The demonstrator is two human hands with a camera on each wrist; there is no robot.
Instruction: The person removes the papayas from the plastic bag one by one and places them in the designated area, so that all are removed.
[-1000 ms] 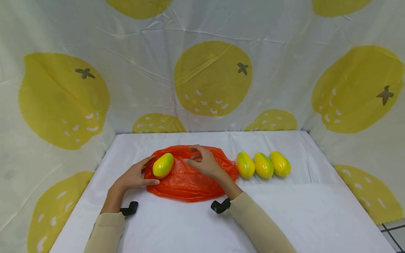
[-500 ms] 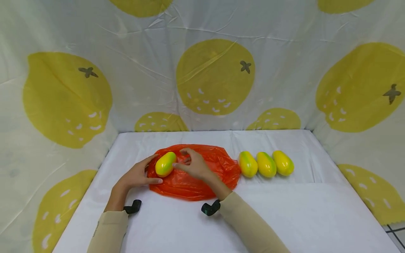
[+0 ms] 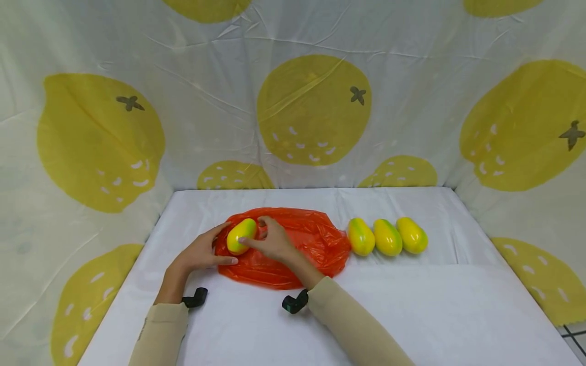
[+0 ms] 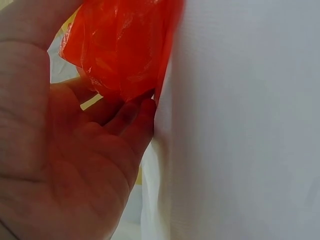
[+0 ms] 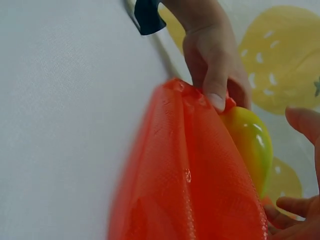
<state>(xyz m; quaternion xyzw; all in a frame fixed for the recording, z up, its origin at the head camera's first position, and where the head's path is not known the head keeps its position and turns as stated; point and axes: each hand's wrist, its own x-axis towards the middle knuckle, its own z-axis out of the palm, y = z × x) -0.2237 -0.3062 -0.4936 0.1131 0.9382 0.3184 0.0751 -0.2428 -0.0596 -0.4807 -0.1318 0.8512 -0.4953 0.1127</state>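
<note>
A red plastic bag (image 3: 284,269) lies on the white-covered table, with a glossy yellow-green mango (image 3: 240,236) on its left part. My left hand (image 3: 199,252) holds the bag's left end, its thumb in front and fingers farther back. In the left wrist view, the left hand's fingertips (image 4: 145,112) touch the bag's edge (image 4: 122,45). My right hand (image 3: 274,241) reaches in from the right, thumb and fingers spread around the mango. In the right wrist view, the right thumb (image 5: 305,122) stands apart from the mango (image 5: 250,145); whether its fingers touch it is unclear.
Right of the bag, three more mangoes stand in a row: one (image 3: 360,237) close to the bag, a second (image 3: 387,238) and a third (image 3: 412,236). A lemon-print cloth (image 3: 316,109) hangs behind the table and along both sides.
My right hand has moved left over the bag to the mango, its thumb now overlapping the fruit in the head view. The left hand stays at the bag's left end.
</note>
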